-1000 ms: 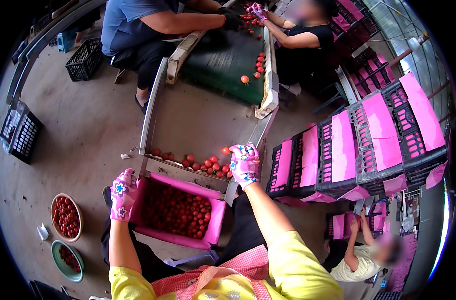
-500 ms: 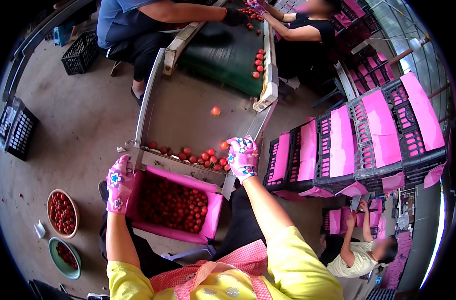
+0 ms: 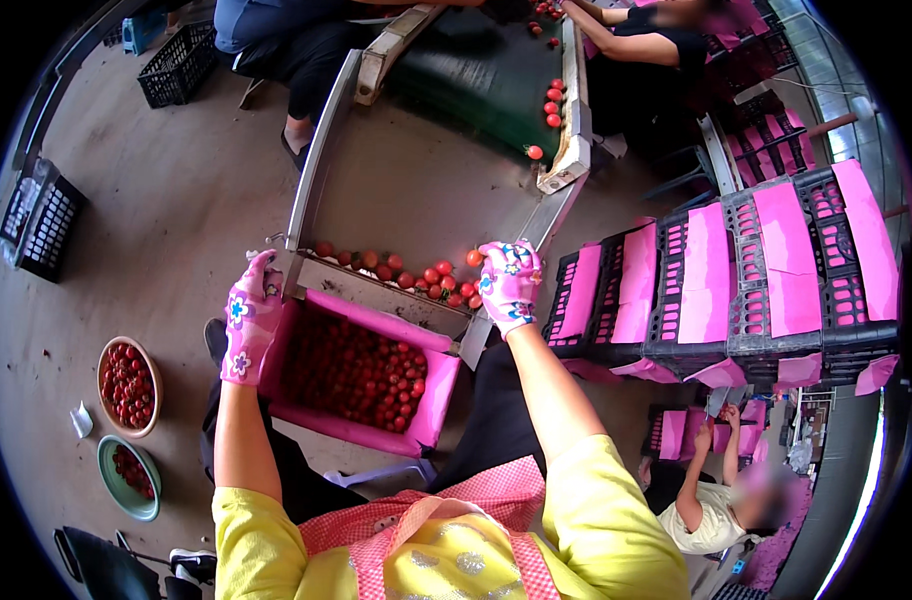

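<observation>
My left hand (image 3: 255, 317), in a pink floral glove, is beside the upper left corner of the pink-lined crate (image 3: 436, 400), fingers curled; what they hold is hidden. Red tomatoes (image 3: 376, 405) fill much of that crate. My right hand (image 3: 509, 283), gloved alike, curls at the right side of the metal chute (image 3: 396, 195), right beside a row of tomatoes (image 3: 406, 278) along its lower lip; its grip is hidden. Above the chute, a green belt (image 3: 446, 85) carries several tomatoes along its right edge, one (image 3: 534, 152) near the lower end.
Stacked black crates with pink liners (image 3: 716, 280) stand right. Two bowls of tomatoes (image 3: 126, 385) and black baskets (image 3: 46, 225) are on the floor left. Co-workers work at both belt sides (image 3: 636, 45) (image 3: 276, 60), another person (image 3: 716, 510) at lower right.
The scene has shifted upward and slightly right in view. The tomato that was mid-chute half a second ago is no longer there; another is near the belt's lower end. My hands keep similar places.
</observation>
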A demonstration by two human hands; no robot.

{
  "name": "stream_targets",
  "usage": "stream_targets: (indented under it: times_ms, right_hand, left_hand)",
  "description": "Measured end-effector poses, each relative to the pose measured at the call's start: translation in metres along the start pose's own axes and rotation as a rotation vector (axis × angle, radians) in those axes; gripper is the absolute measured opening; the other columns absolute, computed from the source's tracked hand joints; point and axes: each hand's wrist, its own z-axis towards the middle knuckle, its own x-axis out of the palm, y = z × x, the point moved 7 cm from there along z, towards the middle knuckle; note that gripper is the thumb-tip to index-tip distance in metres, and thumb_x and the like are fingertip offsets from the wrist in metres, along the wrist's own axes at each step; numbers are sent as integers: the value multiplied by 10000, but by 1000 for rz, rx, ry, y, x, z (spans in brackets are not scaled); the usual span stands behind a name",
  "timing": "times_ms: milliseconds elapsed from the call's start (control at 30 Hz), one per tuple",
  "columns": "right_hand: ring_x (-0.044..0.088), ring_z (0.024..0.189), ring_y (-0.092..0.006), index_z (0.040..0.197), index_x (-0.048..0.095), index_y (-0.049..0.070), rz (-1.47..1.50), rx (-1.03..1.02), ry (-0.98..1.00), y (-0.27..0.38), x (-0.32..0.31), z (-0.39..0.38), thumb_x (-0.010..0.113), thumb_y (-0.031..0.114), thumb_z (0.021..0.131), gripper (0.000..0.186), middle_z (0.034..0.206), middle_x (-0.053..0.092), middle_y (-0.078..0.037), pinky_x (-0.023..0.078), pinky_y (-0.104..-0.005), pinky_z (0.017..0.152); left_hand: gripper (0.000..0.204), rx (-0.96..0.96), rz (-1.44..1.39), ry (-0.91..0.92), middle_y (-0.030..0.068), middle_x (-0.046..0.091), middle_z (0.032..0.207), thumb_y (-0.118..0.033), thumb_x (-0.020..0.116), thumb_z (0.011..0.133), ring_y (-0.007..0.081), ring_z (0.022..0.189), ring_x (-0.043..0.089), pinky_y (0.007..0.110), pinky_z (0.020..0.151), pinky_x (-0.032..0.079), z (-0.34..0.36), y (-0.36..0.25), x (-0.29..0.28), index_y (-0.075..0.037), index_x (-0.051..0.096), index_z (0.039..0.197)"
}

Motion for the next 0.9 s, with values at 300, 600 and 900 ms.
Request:
stream_targets:
  times_ms: [300, 600, 900]
  right_hand:
    - [612, 889, -259, 892, 667, 109, -49, -18, -7, 4, -2, -2, 559, 119, 773, 161, 891, 666, -69, 398, -426, 974]
    - [580, 982, -263, 944, 663, 141, -15, 24, 49, 1, 0, -3, 575, 128, 800, 169, 960, 663, -49, 380, -411, 996]
    - [529, 1084, -302, 1063, 631, 127, -28, 62, -50, -5, -2, -6, 579, 67, 757, 315, 1090, 630, -75, 369, -441, 1013]
  left_hand:
    - [393, -107, -46, 12, 142, 672, 892, -44, 538, 842, 255, 807, 660, 334, 740, 506, 4, 3, 6, -125, 555, 1226]
    - [475, -145, -86, 10, 102, 665, 905, -39, 537, 828, 192, 840, 644, 314, 783, 497, 5, 18, 15, -129, 504, 1293]
    - [427, -94, -55, -10, 148, 677, 926, -120, 587, 852, 289, 854, 670, 365, 750, 512, 5, 11, 13, -76, 503, 1268]
